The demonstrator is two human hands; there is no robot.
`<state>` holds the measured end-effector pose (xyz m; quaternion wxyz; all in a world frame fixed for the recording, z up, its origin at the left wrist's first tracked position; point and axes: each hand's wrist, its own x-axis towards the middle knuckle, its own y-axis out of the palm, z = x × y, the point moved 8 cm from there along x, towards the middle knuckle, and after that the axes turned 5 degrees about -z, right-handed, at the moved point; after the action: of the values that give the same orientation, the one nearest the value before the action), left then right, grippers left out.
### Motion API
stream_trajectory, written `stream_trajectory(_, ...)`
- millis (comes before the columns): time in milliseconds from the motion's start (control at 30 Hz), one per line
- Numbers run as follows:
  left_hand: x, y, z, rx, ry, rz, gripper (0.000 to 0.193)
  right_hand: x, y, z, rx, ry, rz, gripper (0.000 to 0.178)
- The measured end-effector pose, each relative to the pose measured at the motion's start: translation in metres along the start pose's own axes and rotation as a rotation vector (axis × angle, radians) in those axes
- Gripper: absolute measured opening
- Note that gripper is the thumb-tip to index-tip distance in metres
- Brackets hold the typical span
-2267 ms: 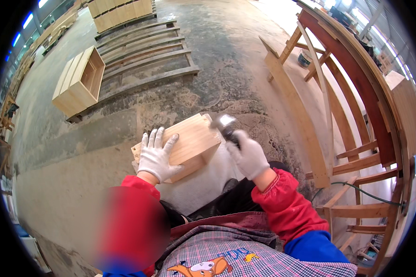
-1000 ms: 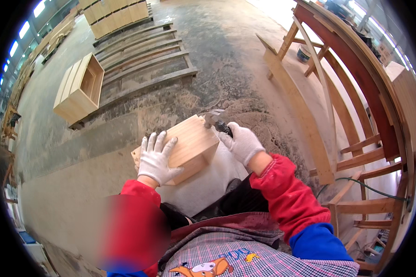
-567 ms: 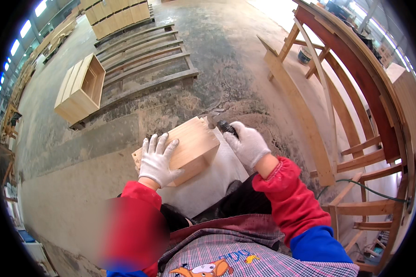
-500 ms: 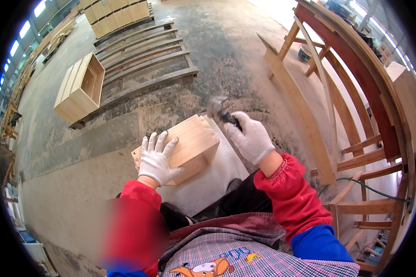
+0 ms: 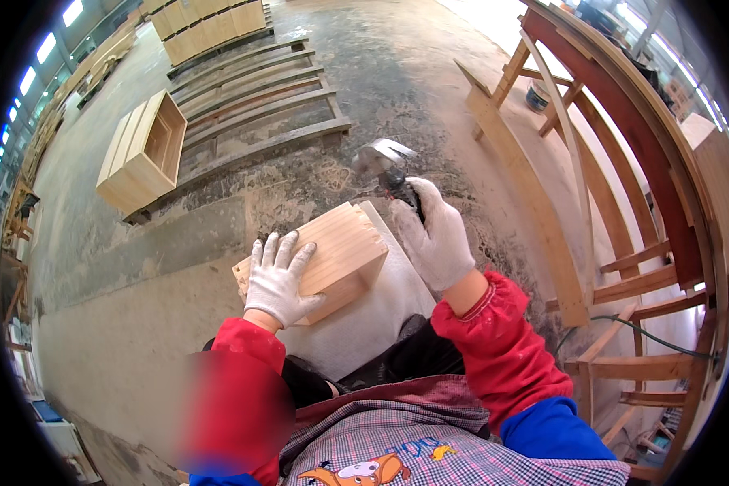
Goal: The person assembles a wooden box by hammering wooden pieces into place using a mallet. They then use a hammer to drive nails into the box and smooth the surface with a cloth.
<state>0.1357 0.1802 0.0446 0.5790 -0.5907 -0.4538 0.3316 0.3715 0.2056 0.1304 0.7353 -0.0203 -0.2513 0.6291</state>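
Note:
A pale wooden box (image 5: pixel 344 247) with notched corner joints lies in front of me on a white padded surface (image 5: pixel 389 312). My left hand (image 5: pixel 277 279), in a white glove, rests flat on the box's upper face near its left end, fingers spread. Raised above and to the right of the box, my gloved right hand (image 5: pixel 436 235) is closed round the dark handle of a claw hammer (image 5: pixel 385 158). The hammer's metal head is slightly smeared by motion and stands apart from the box.
At the far left, wooden boxes (image 5: pixel 138 154) sit at the edge of a slatted pallet (image 5: pixel 259 105), with more stacked boxes (image 5: pixel 206 24) behind. On the right stand a long wooden board (image 5: pixel 526 194) and a wooden frame bench (image 5: pixel 636 364). A green cable (image 5: pixel 648 330) hangs there.
My right hand has lifted the hammer, its head moving up and away from me. The left hand and the box stay in place.

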Motion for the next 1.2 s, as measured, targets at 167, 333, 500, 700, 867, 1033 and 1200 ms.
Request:
stream_trajectory(167, 0.003, -0.002, -0.005, 0.026, 0.006, 0.021, 0.091, 0.001, 0.026, -0.067, -0.459, 0.043, 0.231, 0.034)
stream_trajectory(333, -0.001, 0.000, 0.000, 0.053, -0.005, 0.032, 0.093, 0.017, 0.011, -0.002, -0.196, 0.017, 0.130, 0.036)
stream_trajectory(500, 0.004, -0.001, -0.005, 0.050, 0.017, 0.033, 0.093, 0.003, 0.031, -0.060, -0.460, 0.164, 0.246, 0.036)
stream_trajectory(700, -0.001, -0.001, -0.001, 0.059, 0.000, 0.057, 0.093, 0.020, 0.010, -0.004, -0.313, 0.025, 0.165, 0.038)
stream_trajectory(867, 0.005, -0.001, -0.008, 0.044, 0.027, 0.040, 0.093, 0.001, 0.023, -0.052, -0.331, 0.068, 0.132, 0.037)
stream_trajectory(1033, -0.001, -0.001, -0.003, 0.057, 0.010, 0.036, 0.093, 0.021, 0.019, -0.014, -0.479, 0.021, 0.214, 0.036)
stream_trajectory(1200, 0.003, -0.001, -0.007, 0.063, 0.015, 0.059, 0.092, 0.000, 0.010, -0.019, -0.093, -0.104, -0.067, 0.030)
